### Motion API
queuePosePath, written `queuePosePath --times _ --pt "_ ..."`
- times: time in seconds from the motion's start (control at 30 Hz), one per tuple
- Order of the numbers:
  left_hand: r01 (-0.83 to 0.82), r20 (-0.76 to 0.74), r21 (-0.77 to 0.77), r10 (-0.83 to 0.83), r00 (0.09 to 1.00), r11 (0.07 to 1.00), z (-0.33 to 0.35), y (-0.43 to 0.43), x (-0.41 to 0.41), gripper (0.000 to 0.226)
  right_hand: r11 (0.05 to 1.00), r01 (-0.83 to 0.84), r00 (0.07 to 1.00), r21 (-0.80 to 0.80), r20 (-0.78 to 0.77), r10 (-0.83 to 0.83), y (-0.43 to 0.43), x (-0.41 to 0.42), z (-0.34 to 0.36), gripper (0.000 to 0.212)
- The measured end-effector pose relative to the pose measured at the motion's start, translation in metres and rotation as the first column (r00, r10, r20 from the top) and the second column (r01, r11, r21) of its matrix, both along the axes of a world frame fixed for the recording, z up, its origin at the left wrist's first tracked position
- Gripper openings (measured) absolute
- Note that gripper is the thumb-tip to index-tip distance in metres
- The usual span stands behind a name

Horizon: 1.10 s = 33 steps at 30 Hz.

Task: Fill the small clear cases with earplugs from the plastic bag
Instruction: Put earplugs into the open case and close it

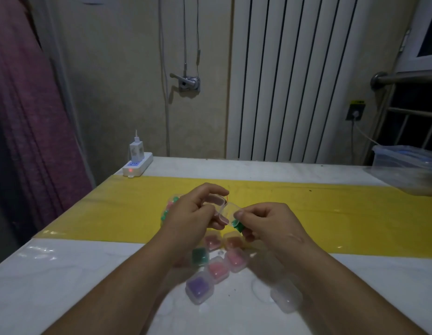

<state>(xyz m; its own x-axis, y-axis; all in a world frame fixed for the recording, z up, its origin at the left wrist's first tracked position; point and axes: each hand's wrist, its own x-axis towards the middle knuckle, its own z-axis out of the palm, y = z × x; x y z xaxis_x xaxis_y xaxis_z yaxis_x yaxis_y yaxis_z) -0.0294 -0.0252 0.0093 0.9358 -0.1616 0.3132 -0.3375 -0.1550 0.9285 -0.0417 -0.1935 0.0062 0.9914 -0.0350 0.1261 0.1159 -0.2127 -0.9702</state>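
My left hand (190, 213) grips an open small clear case (219, 206) above the table, its lid hinged apart. My right hand (263, 223) pinches a green earplug (238, 226) right at the case's edge. The plastic bag of coloured earplugs (171, 206) lies on the yellow strip, mostly hidden behind my left hand. Below my hands sit several filled cases: a green one (200, 256), pink ones (218, 269) and a purple one (199, 286). An empty clear case (286, 296) lies to the right, under my right forearm.
A yellow strip (331, 213) runs across the white table (65, 286). A power strip with a charger (137, 165) sits at the far left corner. A clear plastic bin (408, 170) stands at the far right edge. A radiator and wall lie behind.
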Motion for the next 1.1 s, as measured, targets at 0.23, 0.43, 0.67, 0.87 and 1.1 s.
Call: queuePosePath --times 0.23,0.43,0.67,0.87,1.1 --pt "-0.097 0.070 0.168 0.086 0.994 0.981 -0.003 0.000 0.000 0.038 0.977 0.013 1.000 0.211 -0.006 -0.012 -0.003 -0.001 0.008 0.010" --pt "-0.096 0.043 0.160 0.091 0.995 0.982 -0.003 -0.005 -0.003 0.043 0.984 0.150 0.944 0.092 0.282 -0.170 -0.008 0.001 0.007 0.025" --pt "-0.110 0.013 0.128 0.109 0.994 0.986 -0.005 -0.006 0.000 0.043 0.981 0.174 0.903 -0.086 0.411 -0.124 0.000 -0.001 0.001 0.031" --pt "-0.113 -0.026 0.050 0.114 0.993 0.992 -0.006 -0.007 0.001 0.045 0.979 0.155 0.901 -0.130 0.426 -0.086 0.003 -0.004 0.001 0.030" --pt "-0.100 -0.089 -0.068 0.094 0.992 0.993 -0.008 -0.006 0.005 0.047 0.903 0.289 0.828 -0.317 0.557 -0.070 0.006 0.002 -0.007 0.018"
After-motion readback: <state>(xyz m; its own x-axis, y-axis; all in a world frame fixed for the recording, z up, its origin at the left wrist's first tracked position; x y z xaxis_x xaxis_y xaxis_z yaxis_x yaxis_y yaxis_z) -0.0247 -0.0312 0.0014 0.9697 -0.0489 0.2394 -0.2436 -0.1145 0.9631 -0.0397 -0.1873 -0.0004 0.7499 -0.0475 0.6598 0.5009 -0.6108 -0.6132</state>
